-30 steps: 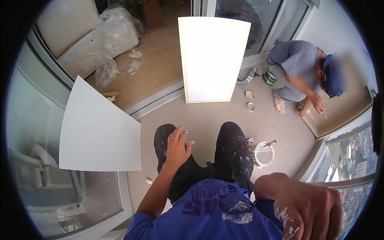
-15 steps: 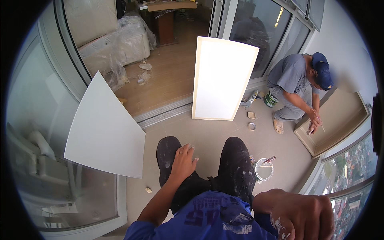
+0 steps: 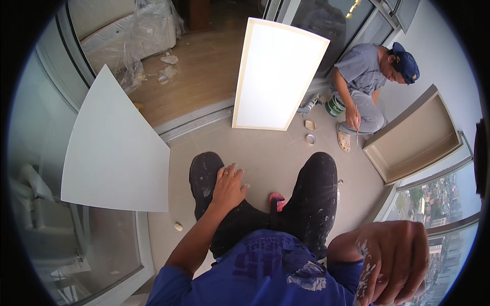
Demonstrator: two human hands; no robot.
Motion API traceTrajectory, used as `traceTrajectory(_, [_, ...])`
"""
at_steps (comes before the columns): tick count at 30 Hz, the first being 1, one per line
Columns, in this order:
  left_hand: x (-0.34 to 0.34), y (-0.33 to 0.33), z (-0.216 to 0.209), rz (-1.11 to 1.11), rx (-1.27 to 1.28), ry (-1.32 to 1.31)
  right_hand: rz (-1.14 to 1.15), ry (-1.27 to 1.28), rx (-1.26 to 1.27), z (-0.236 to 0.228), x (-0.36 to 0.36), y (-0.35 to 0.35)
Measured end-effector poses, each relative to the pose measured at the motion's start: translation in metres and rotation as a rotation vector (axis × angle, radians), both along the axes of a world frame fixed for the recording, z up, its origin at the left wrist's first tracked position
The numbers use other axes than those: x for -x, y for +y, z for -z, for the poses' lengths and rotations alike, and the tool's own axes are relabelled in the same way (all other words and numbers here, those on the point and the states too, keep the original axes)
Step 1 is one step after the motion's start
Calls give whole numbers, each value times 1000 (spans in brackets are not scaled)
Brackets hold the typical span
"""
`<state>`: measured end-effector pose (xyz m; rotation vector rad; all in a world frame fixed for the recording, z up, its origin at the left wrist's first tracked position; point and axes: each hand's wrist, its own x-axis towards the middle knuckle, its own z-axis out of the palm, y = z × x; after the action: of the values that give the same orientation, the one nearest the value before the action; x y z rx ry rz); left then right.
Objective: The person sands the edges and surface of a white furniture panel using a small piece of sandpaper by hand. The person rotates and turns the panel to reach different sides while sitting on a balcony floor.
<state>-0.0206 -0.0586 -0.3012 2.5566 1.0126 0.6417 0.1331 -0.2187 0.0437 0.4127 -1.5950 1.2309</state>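
My left hand (image 3: 228, 187) rests on my left thigh near the knee, its fingers stretched out and holding nothing. Close to the camera at the lower right, my right hand (image 3: 393, 260) is raised with curled fingers and white paint flecks on the skin. Whatever it may hold is hidden behind the knuckles. Dark, paint-specked trousers (image 3: 306, 214) cover my bent legs. Between them a bit of red footwear (image 3: 276, 201) shows. Ahead stands a white panel (image 3: 278, 76) with a tan border; a plain white panel (image 3: 120, 153) leans on the left.
At right a co-worker (image 3: 362, 71) crouches with a thin stick-like tool (image 3: 358, 125), beside a shallow tan box frame (image 3: 413, 132). A green bucket (image 3: 335, 106), a tape roll (image 3: 310, 138) and a small tray (image 3: 310, 125) are near. Plastic-wrapped furniture (image 3: 148, 35) stands beyond the door track.
The view has shifted and my knees are wider apart. Red footwear now shows; my right leg hides the white paint can. The co-worker's hand has moved away from the box frame and lowered.
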Motion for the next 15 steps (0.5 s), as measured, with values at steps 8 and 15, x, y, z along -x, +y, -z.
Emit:
traceTrajectory(8, [-13, 88, -20, 205, 307, 345, 965, -862, 352, 93, -153, 127])
traceTrajectory(15, [-126, 60, 87, 760, 723, 998, 1411, -1486, 408, 248, -208, 194])
